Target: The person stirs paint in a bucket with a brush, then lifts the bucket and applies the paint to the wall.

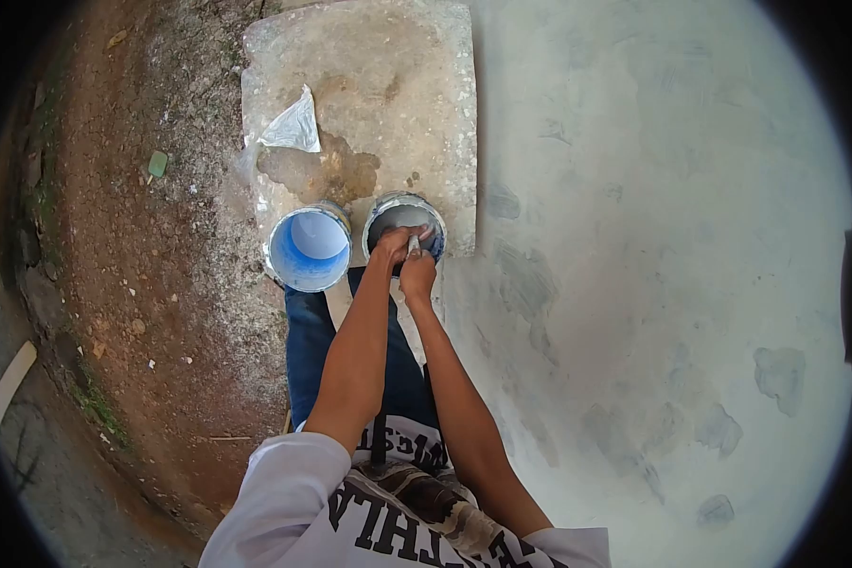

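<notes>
Your right hand (417, 275) grips a tool (414, 245) pointing away from you in the bucket (403, 199) by the slab (398, 123)'s right edge. Your left hand (396, 240) is just beyond, its grasp unclear.

White shirt (293, 511) bears black lettering (381, 525); trousers (308, 341) are blue.

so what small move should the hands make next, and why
Probably lift the pale object in the right hand straight up: the left hand is also at the mouth of the grey-lined bucket, and the blue-lined bucket stands close beside it, so a sideways swing might bump that.
</notes>
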A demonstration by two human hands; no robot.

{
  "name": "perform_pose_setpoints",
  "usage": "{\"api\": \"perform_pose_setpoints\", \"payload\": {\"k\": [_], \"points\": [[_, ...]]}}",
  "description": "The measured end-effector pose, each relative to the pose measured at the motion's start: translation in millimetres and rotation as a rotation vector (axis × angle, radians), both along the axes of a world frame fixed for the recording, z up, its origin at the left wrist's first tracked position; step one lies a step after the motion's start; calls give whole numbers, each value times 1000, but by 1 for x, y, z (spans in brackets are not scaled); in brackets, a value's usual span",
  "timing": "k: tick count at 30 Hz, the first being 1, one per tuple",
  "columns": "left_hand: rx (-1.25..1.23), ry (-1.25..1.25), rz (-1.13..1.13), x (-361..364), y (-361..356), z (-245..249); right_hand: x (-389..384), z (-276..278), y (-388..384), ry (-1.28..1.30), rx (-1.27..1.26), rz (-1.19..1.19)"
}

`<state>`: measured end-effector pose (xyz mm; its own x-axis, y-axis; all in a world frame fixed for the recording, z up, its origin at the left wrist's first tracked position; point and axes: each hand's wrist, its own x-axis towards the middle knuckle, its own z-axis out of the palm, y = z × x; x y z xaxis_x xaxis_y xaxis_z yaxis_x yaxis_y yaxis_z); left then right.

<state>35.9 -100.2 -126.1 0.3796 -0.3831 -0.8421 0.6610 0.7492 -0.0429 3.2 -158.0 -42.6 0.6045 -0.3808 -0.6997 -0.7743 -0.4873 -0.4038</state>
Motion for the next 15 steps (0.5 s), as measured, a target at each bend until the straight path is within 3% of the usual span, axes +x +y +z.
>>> {"api": "perform_pose_setpoints", "payload": {"k": [3,6,8,9,12,14,15], "points": [[-16,-26,4,-7,-1,-18,-2,-11,-4,-57,-1,80],[-64,-82,77,-16,0,-36,-5,9,1,-22,75,-28],[57,-1,52,-16,-13,-34,-14,2,0,2,222,-267],[179,82,26,-18,-15,-32,-13,6,1,3,226,-265],[228,-18,-18,-30,-4,-30,-4,17,2,77,498,-619],[248,-69,-45,-32,-5,-24,8,22,6,97,534,-686],[216,-18,65,-28,-11,-18,8,20,5,116,568,-751]]}}
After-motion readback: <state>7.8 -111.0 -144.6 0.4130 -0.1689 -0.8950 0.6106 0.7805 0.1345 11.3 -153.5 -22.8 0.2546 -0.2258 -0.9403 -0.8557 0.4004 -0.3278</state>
